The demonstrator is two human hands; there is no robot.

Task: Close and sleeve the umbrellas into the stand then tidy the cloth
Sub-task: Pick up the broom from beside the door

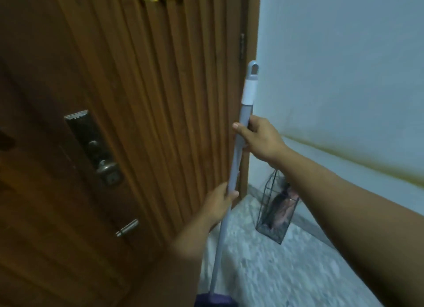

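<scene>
A: Umbrellas (281, 205) are sitting in the wire stand (271, 232) on the floor (263, 272), in the corner between the door (149, 100) and the wall (344, 66). They look closed; blur is hiding whether they're sleeved.

B: Hands?

A: Head view: both are gripping a grey pole (234, 160), likely a mop. Right hand (259, 139) is wrapping it high, below the white collar; left hand (218, 203) is curling round it lower down. A purple head (215, 301) is showing at the bottom edge.

B: Risks?

A: The pole is leaning close to the door edge, so a swing is probably knocking it against the wood. The stand looks light; I'm judging that a sweep of the purple head toward that corner is tipping it and spilling the umbrellas.

B: Cloth?

A: Can't tell; it may be that purple head.
</scene>
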